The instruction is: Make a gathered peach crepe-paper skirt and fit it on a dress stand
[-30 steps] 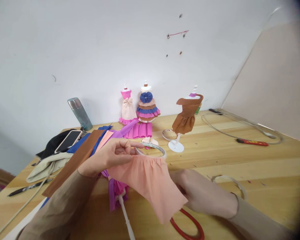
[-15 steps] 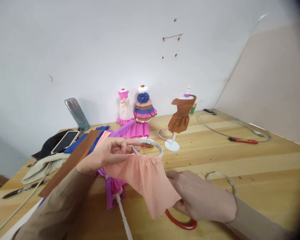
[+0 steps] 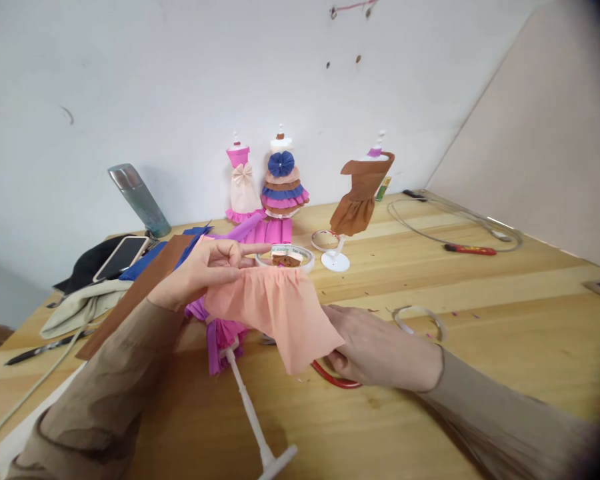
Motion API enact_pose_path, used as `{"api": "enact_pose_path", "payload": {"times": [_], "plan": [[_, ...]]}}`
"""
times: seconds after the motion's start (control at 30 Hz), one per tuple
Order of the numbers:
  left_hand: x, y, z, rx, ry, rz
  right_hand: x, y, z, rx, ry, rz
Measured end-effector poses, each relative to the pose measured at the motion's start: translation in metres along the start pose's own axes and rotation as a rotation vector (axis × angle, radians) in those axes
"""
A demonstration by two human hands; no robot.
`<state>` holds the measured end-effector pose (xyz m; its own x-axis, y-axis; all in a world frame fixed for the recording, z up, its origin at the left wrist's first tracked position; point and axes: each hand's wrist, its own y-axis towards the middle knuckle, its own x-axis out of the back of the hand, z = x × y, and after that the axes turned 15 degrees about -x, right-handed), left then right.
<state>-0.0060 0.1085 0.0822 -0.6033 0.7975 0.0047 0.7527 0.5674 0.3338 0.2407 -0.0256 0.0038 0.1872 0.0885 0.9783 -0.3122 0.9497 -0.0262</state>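
Observation:
A piece of peach crepe paper, gathered into pleats along its upper edge, hangs between my two hands. My left hand is closed on the gathered top at its left end, thumb in front and index finger pointing right. At the lower right side, my right hand grips the paper's edge; its fingertips are partly hidden. Below that hand shows the red handle of what looks like scissors on the table. Behind the paper lies a roll of tape. A mini dress form in magenta and purple paper lies tipped over, its white stand toward me.
Upright at the back are a pink-dressed form, a layered ruffled one and a brown-dressed one. Paper strips, a phone and a flask occupy the left. A cable and red-handled tool lie right.
My view has tilted down, so the table and dress forms appear higher and more of the fallen form's white stand shows. Both hands keep hold of the peach paper.

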Motion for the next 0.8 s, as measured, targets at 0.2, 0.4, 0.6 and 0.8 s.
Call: {"api": "enact_pose_path", "payload": {"times": [0.2,0.4,0.6,0.8], "plan": [[0.002,0.001,0.005,0.004,0.046,-0.025,0.002,-0.002,0.003,0.014,-0.015,0.017],[0.004,0.002,0.006,0.010,0.046,-0.013,0.008,-0.002,-0.001,0.042,0.082,-0.019],[0.002,0.001,0.006,0.022,0.051,-0.008,0.007,0.003,-0.011,0.040,0.035,-0.015],[0.000,0.001,0.007,0.045,0.053,-0.007,0.005,0.007,-0.022,-0.005,-0.025,-0.066]]}}
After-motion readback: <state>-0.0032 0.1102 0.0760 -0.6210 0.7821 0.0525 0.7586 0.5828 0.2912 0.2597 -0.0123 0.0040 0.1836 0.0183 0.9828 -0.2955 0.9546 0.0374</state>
